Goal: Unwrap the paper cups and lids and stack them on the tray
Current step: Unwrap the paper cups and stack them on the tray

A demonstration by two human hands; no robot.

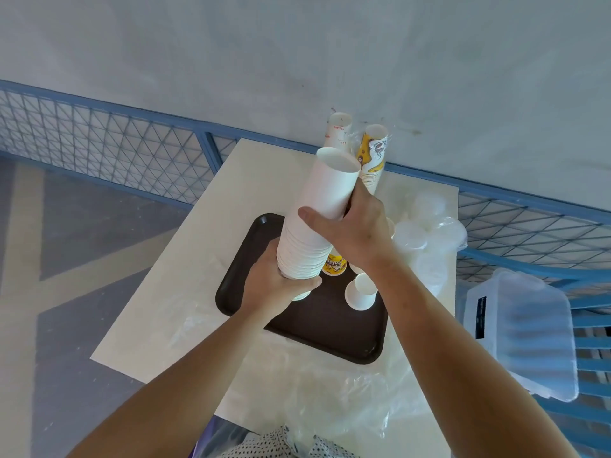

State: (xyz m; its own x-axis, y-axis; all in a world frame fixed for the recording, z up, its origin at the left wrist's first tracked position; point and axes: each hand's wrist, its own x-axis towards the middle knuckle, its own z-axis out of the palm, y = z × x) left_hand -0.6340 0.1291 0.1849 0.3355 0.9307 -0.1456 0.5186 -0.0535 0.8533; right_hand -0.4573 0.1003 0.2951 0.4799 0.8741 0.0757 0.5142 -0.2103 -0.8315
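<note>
A tall stack of plain white paper cups (317, 206) stands tilted over the dark brown tray (330, 335). My left hand (274, 285) grips the stack's lower end and my right hand (350, 233) grips it around the middle. On the tray sit a single white cup (360, 292) and a yellow printed cup (334, 264), partly hidden behind the stack. Two more cup stacks, one white with red print (337, 130) and one with yellow print (372, 157), rise behind in clear wrap. White lids in a plastic bag (429, 233) lie right of the tray.
The tray rests on a small pale table (205, 259). Crumpled clear wrap (337, 401) covers the near table edge. A clear plastic box (525, 332) sits on a blue slatted surface at right. A blue mesh fence (99, 143) runs behind the table.
</note>
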